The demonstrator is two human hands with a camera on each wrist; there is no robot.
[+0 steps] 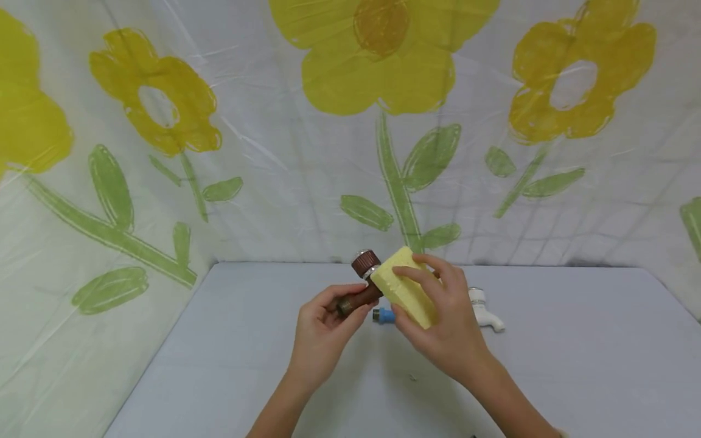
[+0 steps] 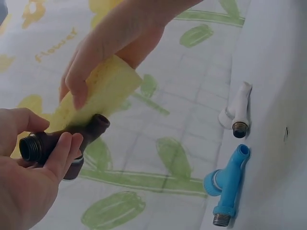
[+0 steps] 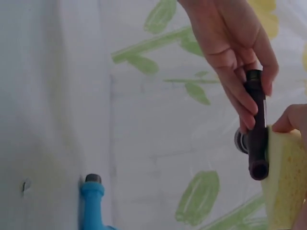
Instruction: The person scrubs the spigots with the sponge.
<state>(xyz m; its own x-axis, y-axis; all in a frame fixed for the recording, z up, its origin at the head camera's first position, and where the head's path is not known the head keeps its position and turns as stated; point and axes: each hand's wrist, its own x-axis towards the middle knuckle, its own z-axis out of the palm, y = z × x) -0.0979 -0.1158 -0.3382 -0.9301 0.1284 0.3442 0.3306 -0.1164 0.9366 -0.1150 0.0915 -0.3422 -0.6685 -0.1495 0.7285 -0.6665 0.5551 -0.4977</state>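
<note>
My left hand [image 1: 323, 328] grips a dark brown faucet [image 1: 364, 298] by its threaded end, holding it above the table. The faucet's ribbed knob [image 1: 365, 263] points up and away in the head view. In my right hand [image 1: 451, 322] is a yellow sponge [image 1: 404, 289], pinched between thumb and fingers. One face of the sponge [image 3: 283, 177] lies against the faucet's side, as the right wrist view shows. The faucet's spout [image 2: 100, 122] sticks out past the left fingers in the left wrist view.
A blue faucet [image 2: 228, 184] and a white faucet [image 2: 240, 110] lie on the table behind the hands. A small light scrap [image 1: 413, 377] is on the pale tabletop [image 1: 219, 365]. A flower-printed sheet [image 1: 274, 182] hangs along the back and left.
</note>
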